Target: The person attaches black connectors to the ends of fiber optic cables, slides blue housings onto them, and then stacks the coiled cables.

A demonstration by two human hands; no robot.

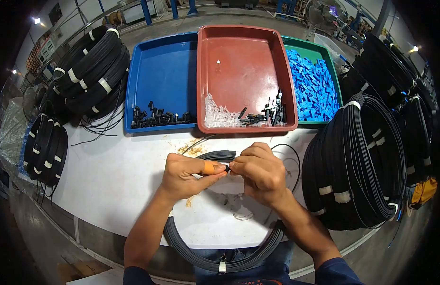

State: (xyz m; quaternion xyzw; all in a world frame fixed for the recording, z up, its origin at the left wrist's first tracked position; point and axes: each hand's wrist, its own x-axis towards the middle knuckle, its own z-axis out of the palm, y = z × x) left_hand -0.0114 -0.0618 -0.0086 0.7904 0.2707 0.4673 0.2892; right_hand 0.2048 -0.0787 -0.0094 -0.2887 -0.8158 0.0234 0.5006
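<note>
My left hand [184,175], with orange tape around a finger, pinches a small black connector-like piece [227,168] between thumb and forefinger. From the other side my right hand [261,172] closes on the same piece, its fingertips meeting those of the left. Most of the piece is hidden by the fingers. Under both forearms lies a coil of black cable [196,256], bound with white tape and hanging over the front table edge. One thin black cable [299,164] loops out to the right of my right hand.
Behind my hands stand a blue tray [163,61] with black pieces, a red tray [243,52] with clear and black pieces, and a green tray [337,78] of blue pieces. Large cable coils [94,71] rise at left, and another big coil [355,190] at right.
</note>
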